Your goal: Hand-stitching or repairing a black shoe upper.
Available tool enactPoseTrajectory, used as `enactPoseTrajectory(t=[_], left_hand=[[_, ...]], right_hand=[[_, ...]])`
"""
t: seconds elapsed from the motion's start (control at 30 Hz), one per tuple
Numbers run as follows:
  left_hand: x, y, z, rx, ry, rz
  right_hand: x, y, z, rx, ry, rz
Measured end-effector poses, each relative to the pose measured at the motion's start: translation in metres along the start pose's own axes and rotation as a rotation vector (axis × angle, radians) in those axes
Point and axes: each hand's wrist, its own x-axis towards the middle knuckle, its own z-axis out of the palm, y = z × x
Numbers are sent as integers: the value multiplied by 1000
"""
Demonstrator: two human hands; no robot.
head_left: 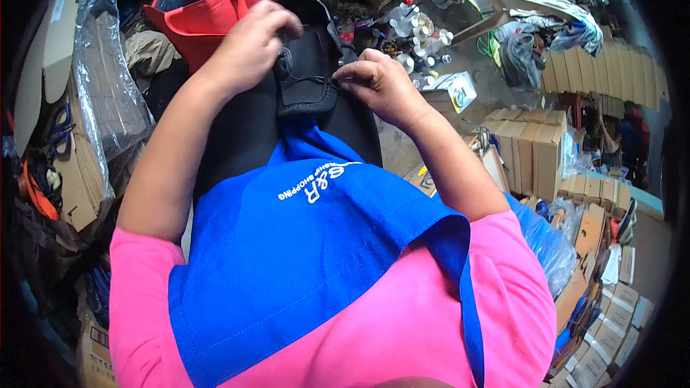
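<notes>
- Head view: black stitched piece (307,93) on the person's lap, past the blue apron (287,259).
- Left hand (260,32): fingers curled above the piece's left edge; whether they grip anything, one cannot tell.
- Right hand (382,85): fingertips pinching dark cord (286,65) at the right edge.
- Red bag (194,32): beyond.

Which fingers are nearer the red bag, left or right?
The left fingers. In the picture they sit just beside the red bag, while the right fingers are farther off, at the right edge of the black piece.

centre bright | rim black | edges bent | glare on plastic wrap (113,90)
</notes>
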Motion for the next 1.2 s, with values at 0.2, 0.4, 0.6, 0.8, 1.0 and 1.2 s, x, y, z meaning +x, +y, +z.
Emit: enactPoseTrajectory(t=[0.2,0.4,0.6,0.8,1.0,1.2], left_hand=[[-52,42,3,49,-30,-136],[-53,35,24,358,75,-8],[-41,19,23,206,13,29],[-41,15,24,209,-1,5],[-40,12,25,219,-5,14],[-38,12,28,181,-22,15]], right_hand=[[-28,-8,26,-208,149,-69],[-23,2,18,37,76,102],[1,22,-2,284,-143,148],[8,24,-6,304,-209,154],[10,25,-9,312,-225,154],[10,27,-9,349,-260,170]])
